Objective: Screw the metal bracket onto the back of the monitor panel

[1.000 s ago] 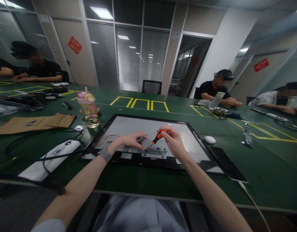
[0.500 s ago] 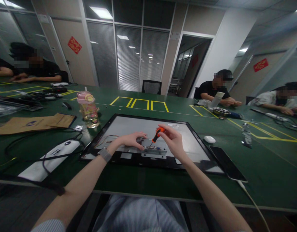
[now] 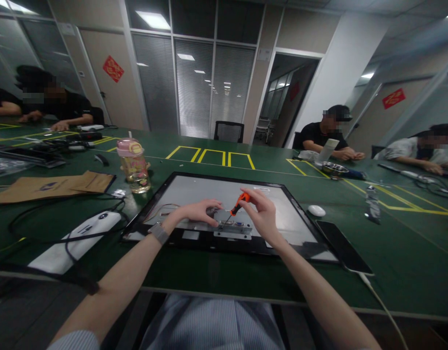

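An orange-and-black screwdriver slants down and left from the closed fingers of my right hand. Its tip meets the left part of a metal bracket with connectors along it. My left hand curls at the bracket's left end, thumb and fingers around its edge beside a dark part; the exact contact is partly hidden. Beneath both hands a flat display panel, grey-backed with a black frame, lies on the table. Thin wires run along the panel's left side.
Left of the panel stand a pink-lidded bottle, a white power bank-like device with black cables, and a brown paper bag. To the right lie a phone on a cable and a white case. Several people sit around the green table.
The screwdriver handle has shifted slightly with my right fingers; its tip stays at the bracket. My left hand has barely moved. At far left, a co-worker's hand has moved over the table.
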